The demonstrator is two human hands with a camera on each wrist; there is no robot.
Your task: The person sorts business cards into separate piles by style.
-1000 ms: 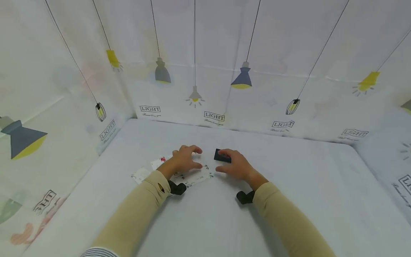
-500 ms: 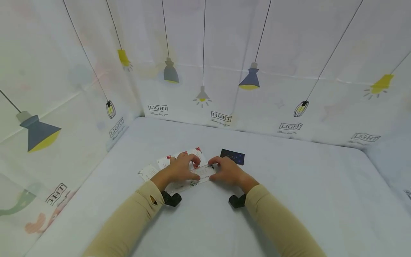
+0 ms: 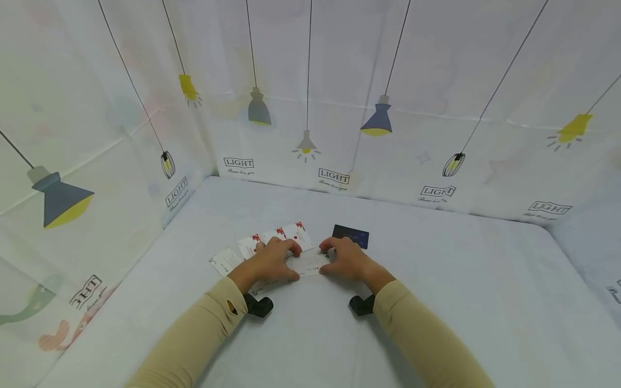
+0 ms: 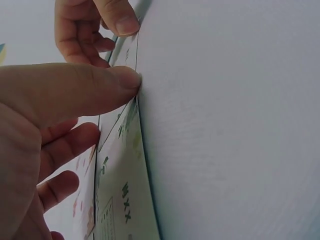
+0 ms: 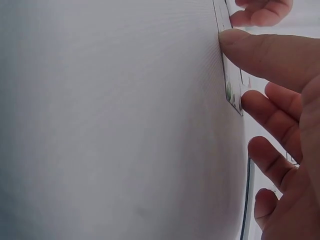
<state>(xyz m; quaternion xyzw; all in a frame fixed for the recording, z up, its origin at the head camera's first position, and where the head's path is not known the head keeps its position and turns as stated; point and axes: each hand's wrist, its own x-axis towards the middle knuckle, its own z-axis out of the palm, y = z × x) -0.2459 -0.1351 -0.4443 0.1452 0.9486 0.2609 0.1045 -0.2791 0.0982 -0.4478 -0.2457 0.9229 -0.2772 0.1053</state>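
A white card with a leaf print (image 3: 309, 263) lies on the white table between my two hands. My left hand (image 3: 269, 260) grips its left end, thumb on the near edge and fingertips at the far edge. At the right end my right hand (image 3: 350, 261) holds it the same way. In the left wrist view the thumb overlaps the seam with another leaf-print card (image 4: 117, 195), which lies flat beside it. The right wrist view shows the held card's corner (image 5: 231, 92) between thumb and fingers. My left hand hides part of the neighbouring cards.
Behind my hands is a row of white cards with red flowers (image 3: 297, 235). Another white card (image 3: 225, 261) lies at the row's left. A dark blue card (image 3: 356, 237) lies behind my right hand. A patterned cloth wall (image 3: 412, 161) rises behind the table.
My right hand has moved left and nearer from the dark blue card to the white card's right end. Both hands now hold that card, and the dark blue card is more exposed.
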